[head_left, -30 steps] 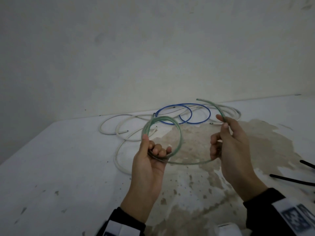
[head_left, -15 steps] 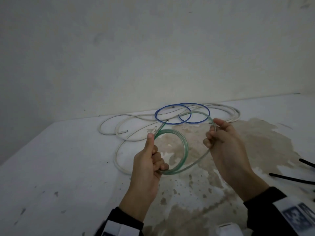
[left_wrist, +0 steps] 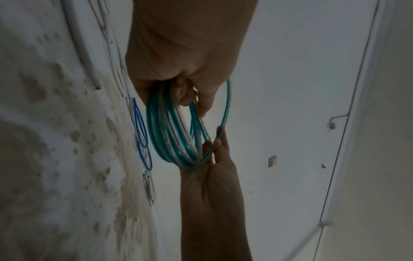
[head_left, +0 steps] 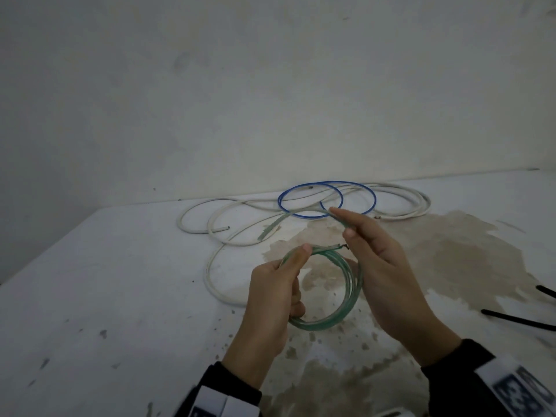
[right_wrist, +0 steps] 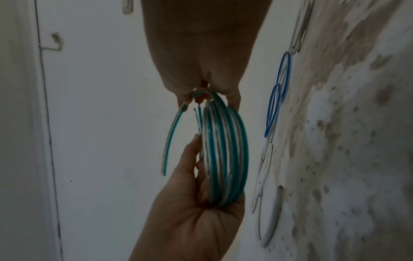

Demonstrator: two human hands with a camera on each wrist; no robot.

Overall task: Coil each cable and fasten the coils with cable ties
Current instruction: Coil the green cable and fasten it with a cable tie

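A green and clear striped cable [head_left: 350, 299] is wound into a small coil of several turns, held upright above the table. My left hand [head_left: 293, 276] grips the coil's left side, thumb on top and fingers curled through the ring. My right hand [head_left: 341, 222] pinches the cable's free tail between thumb and forefinger, its palm against the coil's right side. The tail arcs back left over the table. In the left wrist view the coil [left_wrist: 172, 141] hangs from my left hand [left_wrist: 178, 84]. In the right wrist view the coil [right_wrist: 223, 150] spans both hands.
A blue cable [head_left: 328, 200] in two loops and a long loose white cable [head_left: 228, 236] lie on the stained white table [head_left: 120, 296] near the wall. Two black cable ties [head_left: 517, 320] lie at the right edge.
My right hand has swung in towards the left, laying the wide loose loop onto the coil. The coil is now smaller and tighter, and both hands sit lower and closer together.
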